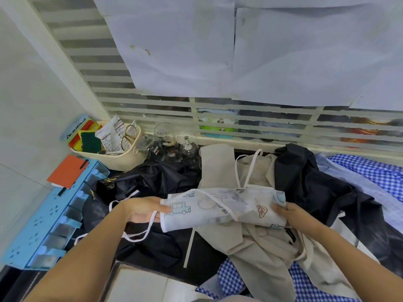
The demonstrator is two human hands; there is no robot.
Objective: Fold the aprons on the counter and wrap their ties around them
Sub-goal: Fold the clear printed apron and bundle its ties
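Note:
A pale printed apron (220, 207), with cars and leaves on it, is folded into a long narrow band and held above the counter. My left hand (146, 209) grips its left end, and a white tie (139, 233) loops down from that hand. My right hand (287, 214) pinches the right end. Another white tie crosses the band diagonally. Under it lie a beige apron (250, 243), a black apron (152, 182) at left, another dark one (316, 188) at right, and blue checked cloth (370, 171).
Several upturned glasses (172, 142) stand at the back by the window. A cream basket (122, 155) with sponges and packets sits back left. A blue rack (54, 216) with an orange notebook (67, 171) lines the left wall. A white tile edge (139, 282) shows below.

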